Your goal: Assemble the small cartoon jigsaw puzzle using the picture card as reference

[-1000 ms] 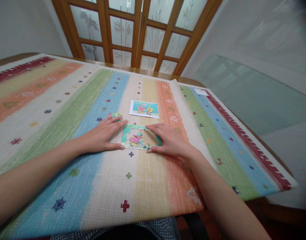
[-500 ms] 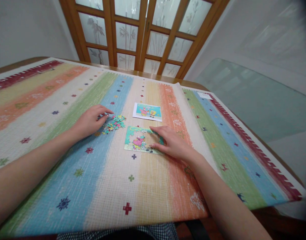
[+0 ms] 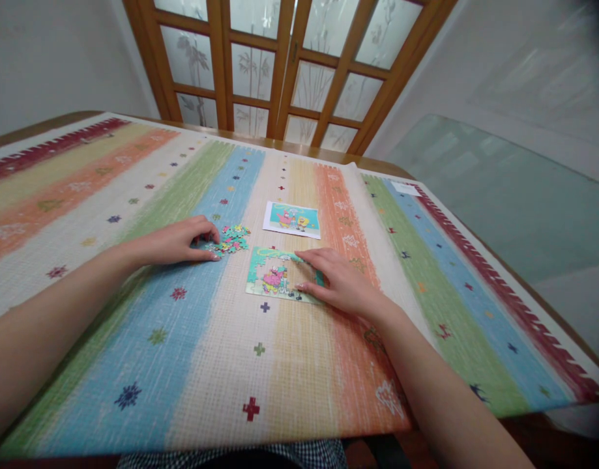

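My left hand [image 3: 186, 240] rests at the left side of a pile of loose jigsaw pieces [image 3: 234, 239], thumb and fingers apart around its near-left edge. Just right of the pile lies a partly assembled jigsaw puzzle [image 3: 274, 279], showing a pink figure and teal border pieces. Over its right part is my right hand [image 3: 334, 279], thumb and index finger spread, hiding that side of the puzzle. Behind the puzzle sits a reference picture card [image 3: 292, 220] with a pink and a yellow cartoon figure.
A striped tablecloth [image 3: 231, 365] covers the table. Near the far right corner lies a small white paper [image 3: 405, 188]. Wooden doors with frosted panes [image 3: 253, 68] stand behind the table, and a pale green glass panel [image 3: 489, 195] leans at the right.
My left hand has come down toward me along the pile's left side, its thumb now nearer the front. My right hand has stayed at the puzzle. The view has shifted slightly.
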Demonstrator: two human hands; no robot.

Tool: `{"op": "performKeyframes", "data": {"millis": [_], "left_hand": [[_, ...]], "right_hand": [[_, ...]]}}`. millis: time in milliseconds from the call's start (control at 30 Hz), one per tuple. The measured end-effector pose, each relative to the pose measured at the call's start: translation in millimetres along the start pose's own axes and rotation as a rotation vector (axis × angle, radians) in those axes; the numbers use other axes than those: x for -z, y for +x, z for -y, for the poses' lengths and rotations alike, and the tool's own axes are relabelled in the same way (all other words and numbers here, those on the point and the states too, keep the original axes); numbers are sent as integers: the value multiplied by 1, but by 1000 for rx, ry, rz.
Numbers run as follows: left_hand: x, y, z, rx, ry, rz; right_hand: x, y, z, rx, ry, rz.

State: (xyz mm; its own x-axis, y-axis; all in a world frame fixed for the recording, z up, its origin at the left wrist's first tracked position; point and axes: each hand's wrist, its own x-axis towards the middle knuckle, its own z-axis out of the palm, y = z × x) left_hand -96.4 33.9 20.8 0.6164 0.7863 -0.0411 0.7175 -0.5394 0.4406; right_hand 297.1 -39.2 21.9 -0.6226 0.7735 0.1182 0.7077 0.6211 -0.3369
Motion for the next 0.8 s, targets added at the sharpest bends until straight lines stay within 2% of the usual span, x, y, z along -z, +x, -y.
{"op": "performKeyframes", "data": {"millis": [67, 200, 267, 433, 633, 800], "left_hand": [[-6, 2, -5, 8, 21, -38], [-19, 6, -14, 79, 80, -194], [-21, 7, -15, 89, 85, -213], [-7, 5, 1, 25, -67, -72], [17, -4, 22, -63, -135, 114], [17, -4, 20, -79, -95, 99]], "right_hand": [[0, 0, 0, 3, -6, -1], [-1, 0, 0, 7, -9, -2], [-1, 0, 0, 6, -3, -5], [-1, 0, 1, 12, 0, -7], [-1, 0, 0, 17, -3, -9], [0, 0, 1, 13, -2, -2]]}}
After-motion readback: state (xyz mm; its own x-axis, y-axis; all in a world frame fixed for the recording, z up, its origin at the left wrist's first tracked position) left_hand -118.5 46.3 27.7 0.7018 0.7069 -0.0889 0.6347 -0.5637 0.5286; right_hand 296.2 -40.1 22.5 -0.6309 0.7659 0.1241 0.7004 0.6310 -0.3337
